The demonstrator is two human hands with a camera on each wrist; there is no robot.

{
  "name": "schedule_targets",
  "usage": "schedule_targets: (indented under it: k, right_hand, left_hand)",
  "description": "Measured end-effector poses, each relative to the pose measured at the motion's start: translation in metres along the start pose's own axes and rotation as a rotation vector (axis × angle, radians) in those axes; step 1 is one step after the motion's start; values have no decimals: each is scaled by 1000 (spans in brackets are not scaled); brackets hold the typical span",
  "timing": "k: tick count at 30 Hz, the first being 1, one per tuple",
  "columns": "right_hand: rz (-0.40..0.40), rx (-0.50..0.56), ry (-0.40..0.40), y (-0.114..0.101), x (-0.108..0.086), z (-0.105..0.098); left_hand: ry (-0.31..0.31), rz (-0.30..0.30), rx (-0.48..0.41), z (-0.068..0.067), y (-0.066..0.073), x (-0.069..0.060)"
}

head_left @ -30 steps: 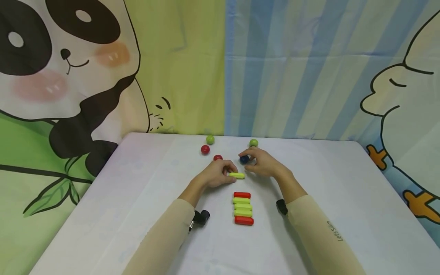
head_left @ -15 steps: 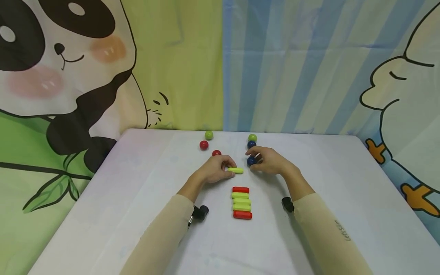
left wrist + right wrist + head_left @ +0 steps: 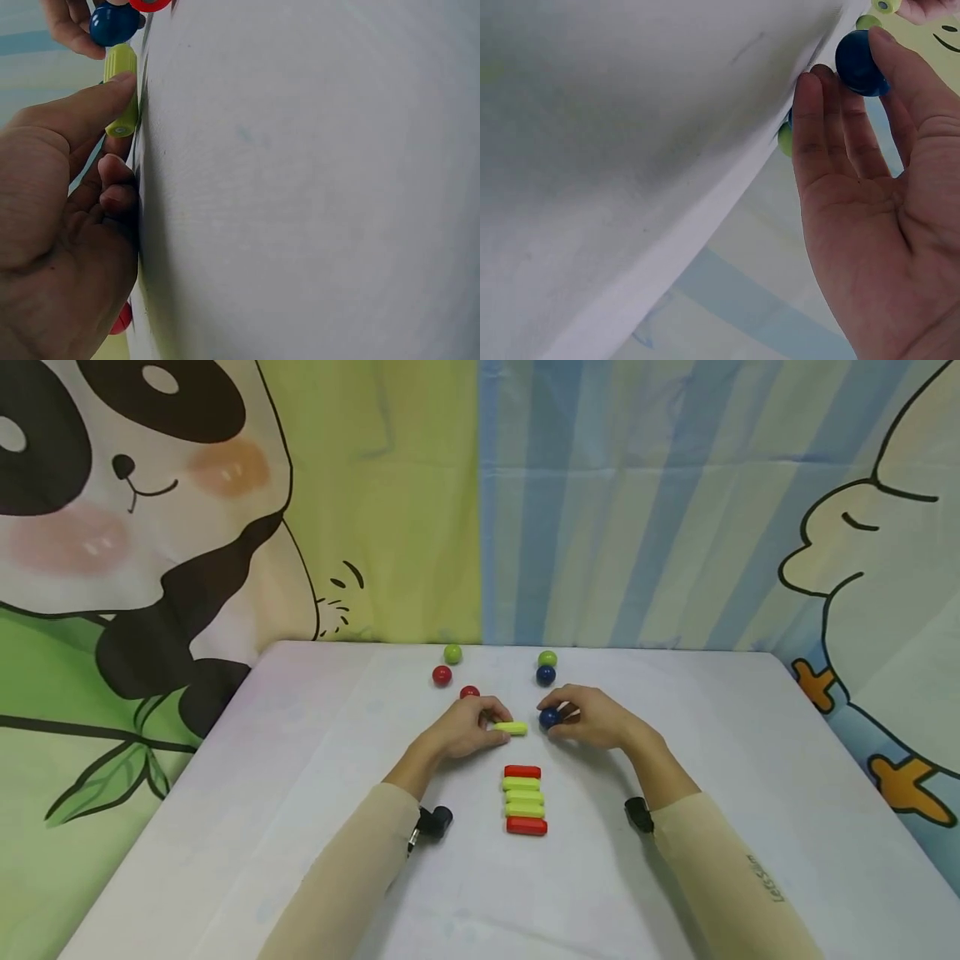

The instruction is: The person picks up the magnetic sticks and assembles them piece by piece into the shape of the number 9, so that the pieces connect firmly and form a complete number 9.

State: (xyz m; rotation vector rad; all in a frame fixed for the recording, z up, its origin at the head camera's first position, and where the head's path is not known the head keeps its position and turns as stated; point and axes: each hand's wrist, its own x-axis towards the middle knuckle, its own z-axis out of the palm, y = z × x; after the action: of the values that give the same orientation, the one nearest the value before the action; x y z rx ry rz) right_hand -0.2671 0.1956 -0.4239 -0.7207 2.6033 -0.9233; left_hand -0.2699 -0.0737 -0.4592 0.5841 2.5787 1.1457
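Note:
In the head view my left hand [image 3: 467, 728] pinches a small yellow-green ribbed stick [image 3: 514, 727] between thumb and fingers. The left wrist view shows the thumb lying across that stick [image 3: 122, 112], which points toward the other hand. My right hand [image 3: 598, 718] holds a dark blue ball [image 3: 549, 718] a short gap to the right of the stick. Seen from the right wrist, the thumb presses on the ball [image 3: 857, 63] and the other fingers extend beside it. Nearer me lies a column of sticks: a red one [image 3: 522, 772], several yellow-green ones [image 3: 522, 797], another red one [image 3: 527, 826].
Behind my left hand are two red balls [image 3: 442, 675] and a green ball [image 3: 452, 653]. A second green ball [image 3: 547, 658] and another blue ball [image 3: 545, 676] sit beyond my right hand. The white table [image 3: 247, 827] ends at a printed cloth backdrop [image 3: 405, 510].
My right hand has shifted right and slightly toward me with the blue ball, uncovering the other blue ball behind it. The left hand keeps its pinch on the stick; the head view has shifted slightly.

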Motion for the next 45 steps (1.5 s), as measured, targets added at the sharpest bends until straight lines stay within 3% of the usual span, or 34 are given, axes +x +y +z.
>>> schedule_targets:
  k: [8,16,36,45]
  right_hand:
    - [-30,-41,-20,-3,-9,3]
    - [-80,-55,-24,-9,-8,6]
    - [-39,-38,26,6,-9,8]
    - [-39,-20,28,8,-4,7]
  left_hand:
    - [-30,16,-3,4,4,3]
    - [-6,11,-4,7,3,-1]
    - [20,-5,5,10,6,0]
    - [18,-27,90,8,10,-9]
